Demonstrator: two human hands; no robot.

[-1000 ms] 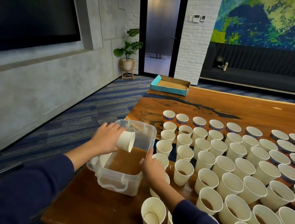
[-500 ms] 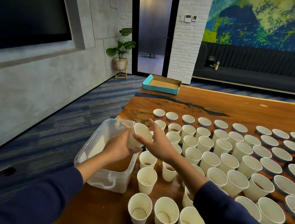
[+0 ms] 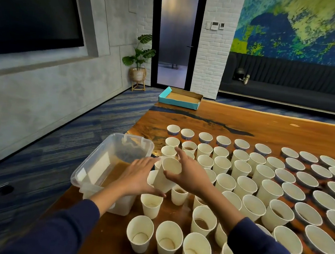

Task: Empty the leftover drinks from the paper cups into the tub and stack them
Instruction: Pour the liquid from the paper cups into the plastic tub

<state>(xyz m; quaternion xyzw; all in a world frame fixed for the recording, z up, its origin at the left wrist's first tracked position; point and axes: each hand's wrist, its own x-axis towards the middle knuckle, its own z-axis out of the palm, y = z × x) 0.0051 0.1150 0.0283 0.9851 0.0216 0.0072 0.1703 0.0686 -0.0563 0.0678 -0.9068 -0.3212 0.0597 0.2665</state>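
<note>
While the paper cup point(image 3: 167, 175) is held tilted between both hands just right of the tub point(image 3: 107, 166), it looks empty, so the pouring step seems done and stacking is in hand. The left hand point(image 3: 138, 176) cradles its side and base with the fingers wrapped loosely round it; the right hand point(image 3: 188, 176) has its thumb on the cup's wall and its fingers spread above the rim, so a full grip there I cannot confirm. Brown liquid lies in the tub, which sits at the table point(image 3: 243, 120) edge. Many more cups point(image 3: 258, 186) stand in rows to the right, some with drink left. Next, judging by this, the cup must be lined up upright over another empty one point(image 3: 151, 204) and pressed in squarely.
</note>
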